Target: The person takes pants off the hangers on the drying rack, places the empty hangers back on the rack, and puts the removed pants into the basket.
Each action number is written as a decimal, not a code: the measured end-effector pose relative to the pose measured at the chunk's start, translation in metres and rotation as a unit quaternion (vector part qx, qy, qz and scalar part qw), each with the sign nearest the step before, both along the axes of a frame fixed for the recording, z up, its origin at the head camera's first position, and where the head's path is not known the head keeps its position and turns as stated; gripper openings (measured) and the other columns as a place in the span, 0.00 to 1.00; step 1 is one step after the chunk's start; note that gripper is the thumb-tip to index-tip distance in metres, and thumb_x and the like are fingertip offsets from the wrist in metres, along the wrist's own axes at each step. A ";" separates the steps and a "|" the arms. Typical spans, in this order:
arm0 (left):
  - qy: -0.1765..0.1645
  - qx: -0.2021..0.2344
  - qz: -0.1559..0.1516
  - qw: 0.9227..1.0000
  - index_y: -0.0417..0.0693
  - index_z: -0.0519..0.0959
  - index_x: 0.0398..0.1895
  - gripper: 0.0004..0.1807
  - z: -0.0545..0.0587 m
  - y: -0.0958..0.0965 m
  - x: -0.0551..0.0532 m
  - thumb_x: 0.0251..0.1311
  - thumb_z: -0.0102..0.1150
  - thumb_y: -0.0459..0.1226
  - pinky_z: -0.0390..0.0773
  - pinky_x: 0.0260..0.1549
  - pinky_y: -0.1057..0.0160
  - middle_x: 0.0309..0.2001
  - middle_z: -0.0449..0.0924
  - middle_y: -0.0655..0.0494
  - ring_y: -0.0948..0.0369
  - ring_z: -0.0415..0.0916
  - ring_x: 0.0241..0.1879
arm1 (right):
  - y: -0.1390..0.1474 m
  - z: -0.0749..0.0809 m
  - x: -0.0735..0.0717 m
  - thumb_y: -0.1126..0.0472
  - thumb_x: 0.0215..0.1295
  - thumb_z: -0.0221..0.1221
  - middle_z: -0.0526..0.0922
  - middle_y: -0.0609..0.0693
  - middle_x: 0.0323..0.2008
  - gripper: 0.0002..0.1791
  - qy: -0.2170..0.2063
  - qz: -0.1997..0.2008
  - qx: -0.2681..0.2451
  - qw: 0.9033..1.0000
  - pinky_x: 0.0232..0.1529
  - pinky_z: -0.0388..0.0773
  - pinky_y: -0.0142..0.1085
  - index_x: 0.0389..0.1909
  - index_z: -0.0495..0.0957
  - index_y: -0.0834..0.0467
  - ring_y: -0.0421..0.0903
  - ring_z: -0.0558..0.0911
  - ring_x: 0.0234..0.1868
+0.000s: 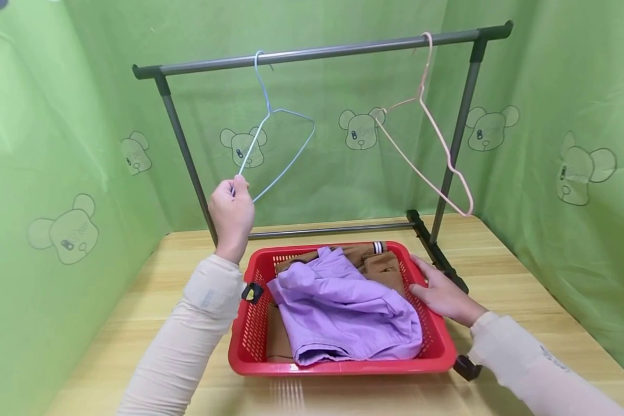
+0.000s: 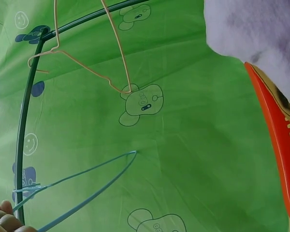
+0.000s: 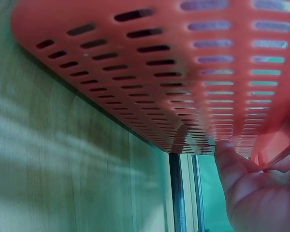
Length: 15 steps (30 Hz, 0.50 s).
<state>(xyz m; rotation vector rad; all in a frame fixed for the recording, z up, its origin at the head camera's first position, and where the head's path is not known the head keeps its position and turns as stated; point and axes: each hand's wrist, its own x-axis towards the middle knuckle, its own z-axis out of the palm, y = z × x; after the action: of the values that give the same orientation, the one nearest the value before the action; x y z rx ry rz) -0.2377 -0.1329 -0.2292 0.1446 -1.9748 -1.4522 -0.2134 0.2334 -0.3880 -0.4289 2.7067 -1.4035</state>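
Note:
My left hand (image 1: 232,216) pinches the lower left corner of a light blue wire hanger (image 1: 294,160). The hanger's hook is over the rack's bar, and its frame is turned at an angle. In the left wrist view only a few fingers (image 2: 5,217) show at the bottom left, by the blue wire. On the other side, my right hand (image 1: 444,294) grips the right rim of a red plastic basket (image 1: 343,367). From below, a finger (image 3: 227,162) lies against the basket's slotted wall (image 3: 150,63). A crumpled purple garment (image 1: 348,312) lies in the basket over brown clothing (image 1: 385,268).
A grey metal clothes rack (image 1: 338,50) stands behind the basket on the wooden table (image 1: 509,271). From the bar's right part hangs a pink hanger (image 1: 439,130). Green curtains (image 1: 47,144) with bear prints enclose the back and sides. The rack's black foot (image 1: 442,260) runs beside the basket.

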 end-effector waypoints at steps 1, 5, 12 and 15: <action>0.000 0.000 -0.002 1.000 0.40 0.80 0.39 0.17 0.000 0.000 0.000 0.73 0.45 0.42 0.59 0.16 0.68 0.23 0.69 0.56 0.64 0.59 0.18 | 0.000 0.000 0.000 0.69 0.69 0.49 0.62 0.79 0.60 0.39 -0.001 0.000 -0.001 1.000 0.34 0.83 0.41 0.75 0.40 0.66 0.53 0.83 0.38; 0.000 0.001 -0.010 1.000 0.40 0.80 0.41 0.17 0.000 0.000 0.000 0.73 0.44 0.41 0.56 0.13 0.69 0.23 0.68 0.56 0.65 0.56 0.16 | 0.000 0.000 0.000 0.69 0.69 0.49 0.62 0.79 0.61 0.39 -0.002 0.000 0.000 1.000 0.34 0.83 0.41 0.75 0.40 0.66 0.53 0.83 0.39; -0.004 0.012 -0.021 1.000 0.40 0.74 0.53 0.16 0.000 0.001 0.001 0.73 0.43 0.40 0.64 0.21 0.66 0.27 0.68 0.55 0.62 0.61 0.22 | 0.000 0.000 0.000 0.69 0.68 0.48 0.62 0.79 0.60 0.39 0.000 -0.001 -0.001 1.000 0.34 0.83 0.41 0.75 0.40 0.66 0.53 0.83 0.38; -0.008 0.021 -0.026 0.999 0.43 0.70 0.55 0.15 0.000 0.000 0.002 0.73 0.43 0.40 0.64 0.20 0.65 0.25 0.66 0.56 0.62 0.61 0.21 | 0.000 0.001 0.000 0.69 0.68 0.48 0.62 0.79 0.60 0.39 0.000 -0.001 -0.002 1.000 0.34 0.83 0.41 0.75 0.40 0.66 0.53 0.83 0.38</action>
<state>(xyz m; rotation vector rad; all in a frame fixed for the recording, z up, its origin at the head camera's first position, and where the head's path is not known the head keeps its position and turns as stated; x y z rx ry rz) -0.2361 -0.1325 -0.2295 0.1241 -1.9746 -1.5292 -0.2135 0.2331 -0.3875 -0.4259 2.7062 -1.4090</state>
